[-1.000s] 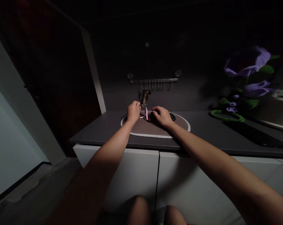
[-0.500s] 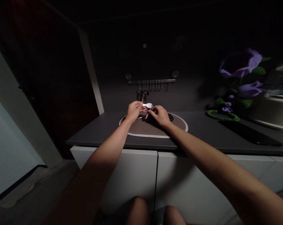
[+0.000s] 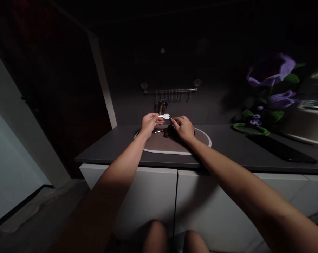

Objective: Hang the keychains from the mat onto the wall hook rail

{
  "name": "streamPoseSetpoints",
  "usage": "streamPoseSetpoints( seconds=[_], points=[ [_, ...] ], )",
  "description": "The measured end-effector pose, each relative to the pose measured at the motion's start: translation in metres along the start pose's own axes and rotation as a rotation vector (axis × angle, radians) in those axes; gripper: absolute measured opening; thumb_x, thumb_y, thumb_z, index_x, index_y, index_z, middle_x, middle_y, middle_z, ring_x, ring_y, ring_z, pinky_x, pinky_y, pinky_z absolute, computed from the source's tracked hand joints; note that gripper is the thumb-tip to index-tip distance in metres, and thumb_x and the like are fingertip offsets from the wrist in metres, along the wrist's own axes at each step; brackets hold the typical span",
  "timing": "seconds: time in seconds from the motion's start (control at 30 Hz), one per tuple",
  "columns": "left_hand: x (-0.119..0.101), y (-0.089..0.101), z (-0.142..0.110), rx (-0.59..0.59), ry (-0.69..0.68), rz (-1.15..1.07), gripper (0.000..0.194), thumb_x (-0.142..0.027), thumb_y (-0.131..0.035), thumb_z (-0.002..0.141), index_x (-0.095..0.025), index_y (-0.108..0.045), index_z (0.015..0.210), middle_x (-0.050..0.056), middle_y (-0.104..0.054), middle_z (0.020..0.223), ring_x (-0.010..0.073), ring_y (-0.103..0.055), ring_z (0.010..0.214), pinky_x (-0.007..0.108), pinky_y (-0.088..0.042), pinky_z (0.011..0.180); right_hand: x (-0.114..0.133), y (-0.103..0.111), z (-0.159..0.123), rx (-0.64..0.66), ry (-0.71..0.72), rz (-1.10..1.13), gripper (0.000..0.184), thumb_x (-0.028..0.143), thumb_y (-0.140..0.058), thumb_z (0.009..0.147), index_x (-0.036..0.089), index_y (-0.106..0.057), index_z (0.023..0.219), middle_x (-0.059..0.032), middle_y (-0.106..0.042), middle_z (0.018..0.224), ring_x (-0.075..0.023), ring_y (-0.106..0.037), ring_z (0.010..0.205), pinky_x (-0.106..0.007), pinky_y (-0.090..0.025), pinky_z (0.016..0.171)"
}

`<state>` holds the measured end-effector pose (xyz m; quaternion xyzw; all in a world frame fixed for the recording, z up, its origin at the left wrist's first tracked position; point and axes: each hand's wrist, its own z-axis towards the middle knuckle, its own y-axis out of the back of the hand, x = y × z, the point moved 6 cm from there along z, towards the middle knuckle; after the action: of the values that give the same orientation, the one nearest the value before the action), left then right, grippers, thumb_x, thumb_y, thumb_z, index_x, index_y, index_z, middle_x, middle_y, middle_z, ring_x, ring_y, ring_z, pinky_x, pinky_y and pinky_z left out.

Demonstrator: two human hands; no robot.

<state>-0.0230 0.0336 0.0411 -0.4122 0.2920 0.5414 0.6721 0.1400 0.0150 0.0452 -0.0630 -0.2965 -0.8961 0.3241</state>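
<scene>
Above the mat, my left hand (image 3: 149, 123) pinches the thin end of a white-headed key (image 3: 166, 116) between thumb and fingers. The key lies roughly level, its broad white head pointing right. At that head, the thumb and fingertips of my right hand (image 3: 183, 127) are closed on a small dark metal ring (image 3: 170, 118), partly hidden by the fingers. Below and between the hands, a dark bunch of keys (image 3: 168, 131) is on the brown mat (image 3: 166, 144) with a white rim; one silver shaft points left.
A clear rail (image 3: 172, 91) with hooks is mounted on the wall behind, and several keys (image 3: 161, 106) hang at its left. Purple flowers (image 3: 282, 100), a black flat slab (image 3: 280, 149) and a pale rounded container (image 3: 309, 123) stand on the counter (image 3: 224, 151) at right.
The right hand has shifted slightly right, away from the left. The white-headed key has tipped more level and risen a little. A pink item near the right fingertips no longer shows.
</scene>
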Motion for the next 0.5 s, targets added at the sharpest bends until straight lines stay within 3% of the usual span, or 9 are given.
streamPoseSetpoints(
  seconds=[0.3, 0.5],
  points=[
    [0.003, 0.000, -0.001, 0.010, 0.063, -0.050, 0.010, -0.018, -0.051, 0.079, -0.009, -0.054, 0.077, 0.005, -0.063, 0.061, 0.0127, -0.063, 0.057, 0.028, -0.052, 0.065, 0.000, 0.005, 0.003, -0.063, 0.038, 0.004, 0.030, 0.035, -0.043, 0.083, 0.020, -0.069, 0.087, -0.0078, -0.059, 0.086, -0.0184, -0.053, 0.079, -0.030, -0.038, 0.070],
    [0.009, 0.004, -0.003, -0.051, 0.152, 0.002, 0.006, -0.014, -0.050, 0.078, -0.010, -0.053, 0.075, 0.004, -0.061, 0.057, 0.0119, -0.060, 0.052, 0.027, -0.051, 0.061, 0.005, 0.011, 0.005, -0.108, 0.059, 0.077, 0.023, 0.030, -0.044, 0.082, 0.018, -0.064, 0.086, -0.0083, -0.061, 0.087, -0.0196, -0.053, 0.082, -0.032, -0.038, 0.075]
  ],
)
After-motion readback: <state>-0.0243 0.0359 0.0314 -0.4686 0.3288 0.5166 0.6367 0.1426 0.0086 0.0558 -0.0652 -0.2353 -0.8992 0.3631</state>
